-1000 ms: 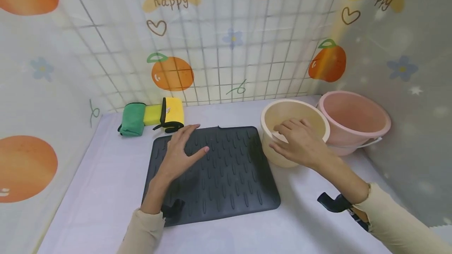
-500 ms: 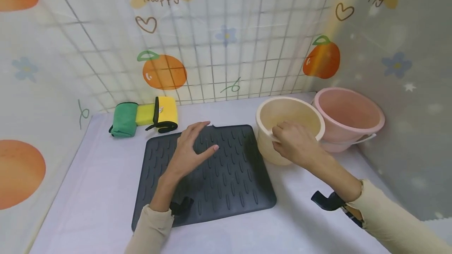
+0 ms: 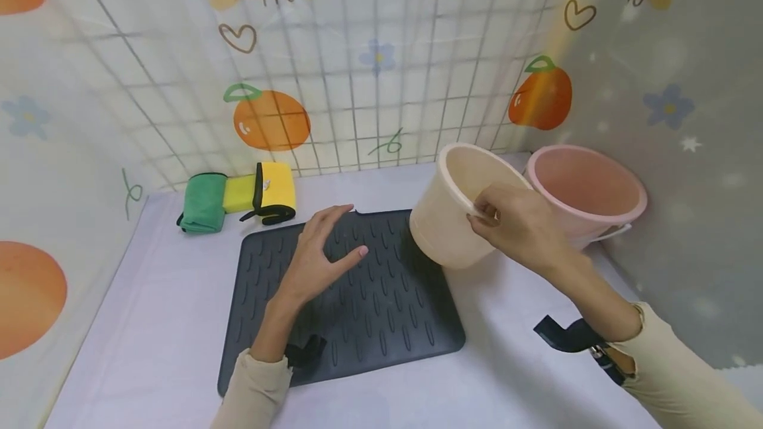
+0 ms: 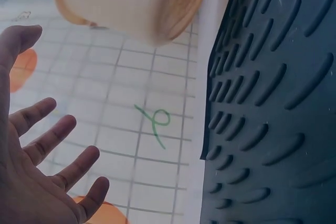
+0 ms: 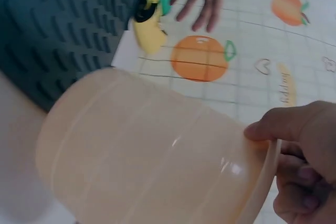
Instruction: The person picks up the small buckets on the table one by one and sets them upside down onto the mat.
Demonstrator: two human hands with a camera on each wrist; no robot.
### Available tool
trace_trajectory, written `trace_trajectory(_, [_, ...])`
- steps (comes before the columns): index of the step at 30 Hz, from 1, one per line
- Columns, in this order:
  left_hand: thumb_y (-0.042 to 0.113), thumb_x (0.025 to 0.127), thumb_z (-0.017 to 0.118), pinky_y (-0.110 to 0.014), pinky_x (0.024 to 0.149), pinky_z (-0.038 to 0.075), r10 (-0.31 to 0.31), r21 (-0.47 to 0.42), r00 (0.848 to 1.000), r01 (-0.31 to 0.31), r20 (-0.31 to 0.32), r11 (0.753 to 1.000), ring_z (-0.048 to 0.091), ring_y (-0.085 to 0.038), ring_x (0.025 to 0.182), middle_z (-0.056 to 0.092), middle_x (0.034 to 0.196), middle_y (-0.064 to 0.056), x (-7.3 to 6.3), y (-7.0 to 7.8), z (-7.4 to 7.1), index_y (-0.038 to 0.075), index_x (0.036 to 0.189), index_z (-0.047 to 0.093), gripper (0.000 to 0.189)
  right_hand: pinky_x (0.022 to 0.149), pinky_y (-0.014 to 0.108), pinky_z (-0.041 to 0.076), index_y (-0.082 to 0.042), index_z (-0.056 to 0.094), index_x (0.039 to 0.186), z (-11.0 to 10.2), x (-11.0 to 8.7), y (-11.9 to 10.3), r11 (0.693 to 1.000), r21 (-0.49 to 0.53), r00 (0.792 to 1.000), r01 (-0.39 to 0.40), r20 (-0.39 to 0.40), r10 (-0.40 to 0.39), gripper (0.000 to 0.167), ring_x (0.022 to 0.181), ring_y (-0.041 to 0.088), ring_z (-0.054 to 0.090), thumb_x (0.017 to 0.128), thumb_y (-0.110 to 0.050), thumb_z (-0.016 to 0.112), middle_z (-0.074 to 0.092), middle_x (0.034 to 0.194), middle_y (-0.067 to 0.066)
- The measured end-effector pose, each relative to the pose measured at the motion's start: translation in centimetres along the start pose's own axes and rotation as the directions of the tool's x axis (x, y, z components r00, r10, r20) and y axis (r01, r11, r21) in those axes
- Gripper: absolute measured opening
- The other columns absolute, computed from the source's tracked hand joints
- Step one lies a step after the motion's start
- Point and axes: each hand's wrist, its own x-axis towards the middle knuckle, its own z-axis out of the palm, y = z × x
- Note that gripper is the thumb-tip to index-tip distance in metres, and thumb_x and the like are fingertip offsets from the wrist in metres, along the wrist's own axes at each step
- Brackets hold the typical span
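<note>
My right hand (image 3: 524, 224) pinches the near rim of a cream plastic bucket (image 3: 444, 217), thumb outside and fingers curled inside, as the right wrist view shows. The bucket (image 5: 142, 150) is tilted, its mouth leaning toward the right hand, and its base is raised off the table beside the mat's right edge. Over the dark ribbed mat (image 3: 381, 303) hovers my left hand (image 3: 316, 257), fingers spread and thumb apart, holding nothing. In the left wrist view the left hand (image 4: 42, 166) is apart from both bucket (image 4: 126, 3) and mat.
Behind the cream bucket on the right stands a pink bucket (image 3: 587, 184) with a white handle. Folded cloths, one green (image 3: 204, 204) and one yellow (image 3: 277, 190), lie at the back left with a yellow-green piece (image 3: 239, 194) between them. A patterned curtain (image 3: 334, 71) closes off the back.
My right hand has gone from hovering at the cream bucket to gripping its rim. The bucket has been lifted and tilted, shifting left toward the mat. The left hand moved slightly right, then stayed.
</note>
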Motion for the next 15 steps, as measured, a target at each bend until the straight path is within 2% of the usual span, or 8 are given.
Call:
trace_trajectory(4, [0.048, 0.088, 0.072, -0.067, 0.106, 0.030, 0.001, -0.025, 1.000, -0.001, -0.006, 1.000, 0.031, -0.022, 0.141, 0.035, 0.153, 0.005, 0.07, 0.29, 0.08, 0.038, 0.152, 0.038, 0.073, 0.058, 0.028, 0.052, -0.005, 0.072, 0.082, -0.48, 0.11, -0.29, 0.996, 0.090, 0.998, -0.006, -0.066, 0.012, 0.014, 0.065, 0.014, 0.061, 0.076, -0.002, 0.083, 0.066, 0.075, 0.003])
trace_trajectory(9, [0.046, 0.087, 0.074, -0.068, 0.106, 0.031, -0.021, -0.084, 1.000, 0.021, -0.003, 0.996, 0.032, -0.021, 0.141, 0.030, 0.156, 0.006, 0.20, 0.66, 0.19, 0.040, 0.153, 0.035, 0.078, 0.055, 0.014, 0.045, -0.004, 0.072, 0.082, -0.35, -0.17, -0.57, 0.984, 0.180, 0.988, -0.013, -0.149, 0.040, 0.015, 0.060, 0.010, 0.056, 0.075, -0.001, 0.085, 0.064, 0.072, 0.001])
trace_trajectory(15, [0.042, 0.085, 0.077, -0.064, 0.108, 0.031, -0.017, -0.158, 1.000, 0.015, -0.010, 0.987, 0.030, -0.023, 0.142, 0.024, 0.159, 0.005, 0.42, 0.79, 0.39, 0.039, 0.156, 0.027, 0.087, 0.053, 0.013, 0.046, -0.001, 0.072, 0.085, 0.29, -0.35, -0.95, 0.966, 0.254, 0.970, -0.048, -0.220, 0.106, 0.017, 0.057, 0.011, 0.055, 0.076, -0.003, 0.086, 0.065, 0.073, 0.003])
